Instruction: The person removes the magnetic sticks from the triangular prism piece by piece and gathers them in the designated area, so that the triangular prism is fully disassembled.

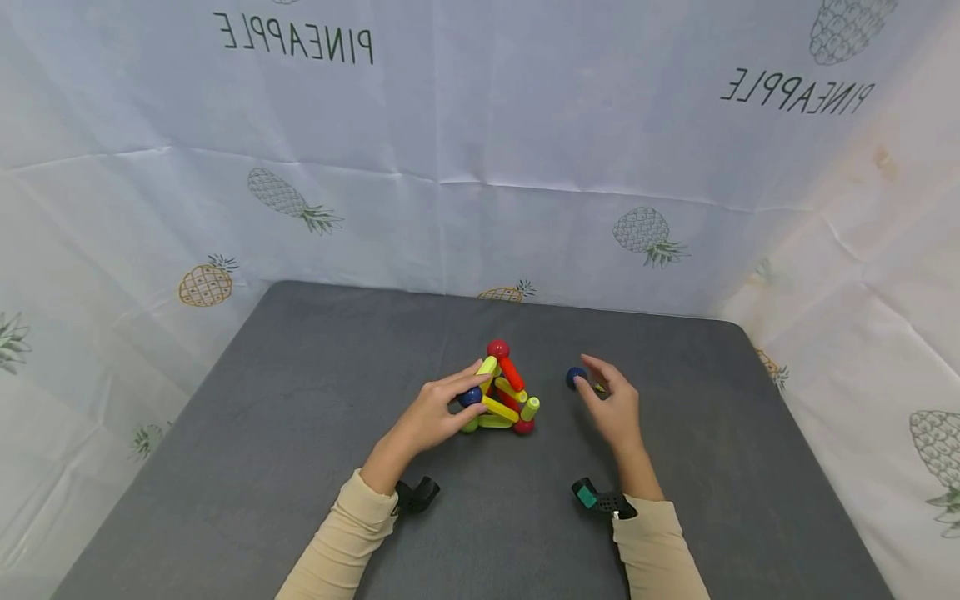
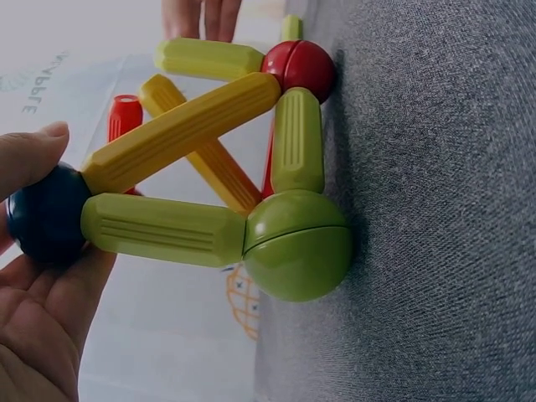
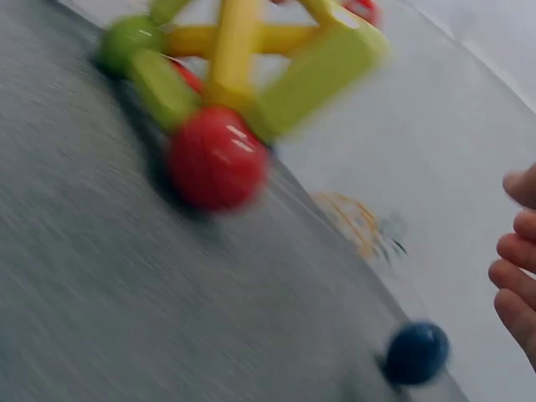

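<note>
My left hand [image 1: 437,410] pinches a dark blue ball [image 2: 48,213] between thumb and fingers. That ball is a raised corner of a toy frame of ribbed rods and balls. Yellow rods [image 2: 188,130] and green rods [image 2: 163,228] run from it to a red ball [image 2: 308,69] and a green ball [image 2: 299,247] on the table. A second red ball [image 1: 498,349] tops the far side, with a red rod [image 1: 512,374] below it. Beside a loose blue ball [image 3: 417,353] my right hand [image 1: 613,408] hovers, fingers relaxed, apart from it in the right wrist view.
The dark grey table [image 1: 315,358] carries the frame near its middle. Behind it hangs a pale curtain [image 1: 525,233] with pineapple prints. A short green rod [image 1: 530,408] sticks up from the frame's near right corner. The right wrist view is blurred.
</note>
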The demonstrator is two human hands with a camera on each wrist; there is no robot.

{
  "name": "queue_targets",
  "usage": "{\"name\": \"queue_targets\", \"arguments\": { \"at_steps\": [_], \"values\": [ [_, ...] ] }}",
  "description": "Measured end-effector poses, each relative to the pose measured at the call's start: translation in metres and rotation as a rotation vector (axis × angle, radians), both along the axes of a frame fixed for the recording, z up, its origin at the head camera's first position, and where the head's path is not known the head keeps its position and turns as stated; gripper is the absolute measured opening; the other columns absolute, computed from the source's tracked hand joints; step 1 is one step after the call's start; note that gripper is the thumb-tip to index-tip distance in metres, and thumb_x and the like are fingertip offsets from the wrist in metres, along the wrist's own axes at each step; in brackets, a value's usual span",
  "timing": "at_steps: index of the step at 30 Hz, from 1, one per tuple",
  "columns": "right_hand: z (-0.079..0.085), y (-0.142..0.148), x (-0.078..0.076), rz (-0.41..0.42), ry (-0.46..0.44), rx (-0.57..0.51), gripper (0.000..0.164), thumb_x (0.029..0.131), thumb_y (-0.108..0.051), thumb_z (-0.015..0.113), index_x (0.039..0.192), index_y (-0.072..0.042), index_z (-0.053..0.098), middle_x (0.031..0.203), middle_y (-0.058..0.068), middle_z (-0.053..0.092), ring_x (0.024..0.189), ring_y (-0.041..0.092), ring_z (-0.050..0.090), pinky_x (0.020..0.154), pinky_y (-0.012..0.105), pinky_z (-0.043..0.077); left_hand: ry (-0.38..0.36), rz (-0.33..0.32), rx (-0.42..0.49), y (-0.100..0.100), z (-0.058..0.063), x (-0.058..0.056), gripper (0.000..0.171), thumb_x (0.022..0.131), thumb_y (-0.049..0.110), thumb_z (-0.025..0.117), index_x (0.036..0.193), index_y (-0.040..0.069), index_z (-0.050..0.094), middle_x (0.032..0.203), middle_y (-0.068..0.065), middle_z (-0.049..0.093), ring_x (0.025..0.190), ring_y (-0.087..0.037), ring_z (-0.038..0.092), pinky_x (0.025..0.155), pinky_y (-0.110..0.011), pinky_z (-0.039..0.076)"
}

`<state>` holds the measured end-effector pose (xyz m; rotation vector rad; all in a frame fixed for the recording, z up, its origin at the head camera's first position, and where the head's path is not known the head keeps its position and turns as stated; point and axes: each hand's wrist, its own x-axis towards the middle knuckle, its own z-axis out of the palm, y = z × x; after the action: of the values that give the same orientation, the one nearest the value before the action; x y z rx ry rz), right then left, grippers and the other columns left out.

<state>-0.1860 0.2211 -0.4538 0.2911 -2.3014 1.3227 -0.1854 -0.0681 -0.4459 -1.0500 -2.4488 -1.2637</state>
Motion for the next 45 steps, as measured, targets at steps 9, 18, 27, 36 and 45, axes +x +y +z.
{"name": "queue_targets", "arguments": {
  "at_steps": [9,18,27,36,45],
  "values": [
    [0.017,-0.049,0.015,0.234,-0.020,-0.010,0.033,0.089,0.003,0.060,0.120,0.013,0.056,0.117,0.030,0.060,0.106,0.043,0.059,0.091,0.049,0.046,-0.021,0.012,-0.016,0.001,0.000,0.000,0.045,0.087,0.016,0.069,0.128,0.001,0.059,0.140,-0.018,0.048,0.123,-0.030,0.053,0.093,-0.040,0.049],
    [0.020,-0.069,0.019,0.309,-0.012,-0.044,0.037,0.084,0.005,0.066,0.119,0.014,0.056,0.117,0.030,0.060,0.103,0.042,0.061,0.087,0.052,0.048,-0.019,0.014,-0.012,0.001,-0.001,-0.001,0.044,0.087,0.016,0.069,0.128,0.001,0.059,0.140,-0.019,0.048,0.123,-0.030,0.053,0.092,-0.040,0.049],
    [0.018,-0.081,0.020,0.235,-0.021,-0.057,0.035,0.083,0.004,0.068,0.115,0.012,0.059,0.110,0.027,0.063,0.094,0.037,0.066,0.081,0.048,0.052,-0.022,0.007,-0.003,0.002,-0.002,0.001,0.045,0.088,0.016,0.068,0.129,0.002,0.058,0.140,-0.020,0.048,0.123,-0.030,0.052,0.093,-0.040,0.049],
    [0.017,-0.086,0.019,0.197,0.048,-0.088,0.030,0.080,0.009,0.069,0.108,0.013,0.061,0.100,0.027,0.063,0.089,0.037,0.065,0.078,0.047,0.052,-0.019,0.020,0.002,0.002,-0.002,0.001,0.045,0.087,0.016,0.069,0.128,0.002,0.059,0.140,-0.019,0.048,0.123,-0.029,0.053,0.093,-0.040,0.049],
    [0.015,-0.083,0.017,0.225,0.033,-0.156,0.027,0.082,0.010,0.066,0.108,0.015,0.062,0.102,0.028,0.063,0.091,0.037,0.064,0.080,0.044,0.053,-0.031,0.022,0.009,0.001,-0.002,0.000,0.044,0.087,0.017,0.069,0.128,0.003,0.059,0.140,-0.018,0.048,0.122,-0.029,0.054,0.092,-0.039,0.049]
  ]
}}
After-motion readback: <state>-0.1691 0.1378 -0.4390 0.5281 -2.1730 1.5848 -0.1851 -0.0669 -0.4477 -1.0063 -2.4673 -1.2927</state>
